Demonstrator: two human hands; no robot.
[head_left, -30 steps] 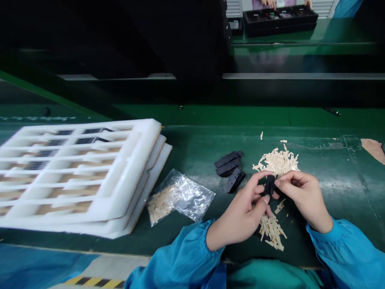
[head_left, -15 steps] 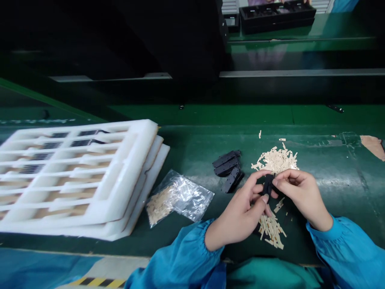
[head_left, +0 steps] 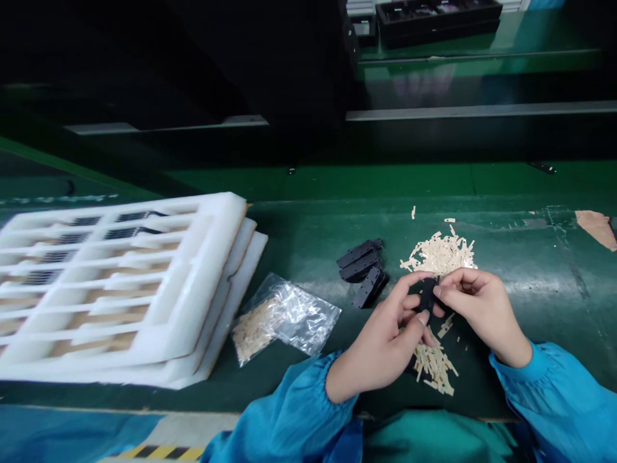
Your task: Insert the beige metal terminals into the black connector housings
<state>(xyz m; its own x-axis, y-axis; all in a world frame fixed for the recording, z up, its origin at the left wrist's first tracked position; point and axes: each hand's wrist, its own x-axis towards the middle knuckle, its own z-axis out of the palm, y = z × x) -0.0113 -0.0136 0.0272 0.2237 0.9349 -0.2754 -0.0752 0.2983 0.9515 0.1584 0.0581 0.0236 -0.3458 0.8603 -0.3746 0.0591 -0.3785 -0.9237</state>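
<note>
A small black part point(head_left: 427, 296) is gripped between the thumb and fingers of my left hand point(head_left: 385, 344). My right hand point(head_left: 482, 307) pinches at the top end of that part; whether a small piece is between its fingertips is too small to tell. Beyond my hands lies a heap of pale flat pieces point(head_left: 443, 252), and a second pile of pale pieces point(head_left: 436, 370) is below them, nearer my body. Several black blocks point(head_left: 360, 262) sit together to the left of the heap.
A clear plastic bag point(head_left: 308, 318) with pale pieces in it lies left of my hands. Stacked white foam trays point(head_left: 216, 257) holding dark comb-like parts fill the left side. A black case point(head_left: 438, 26) stands at the back, and a brown scrap point(head_left: 596, 229) lies at the right.
The view has shifted slightly. Both hands stay around the black part, which looks a little more upright and turned.
</note>
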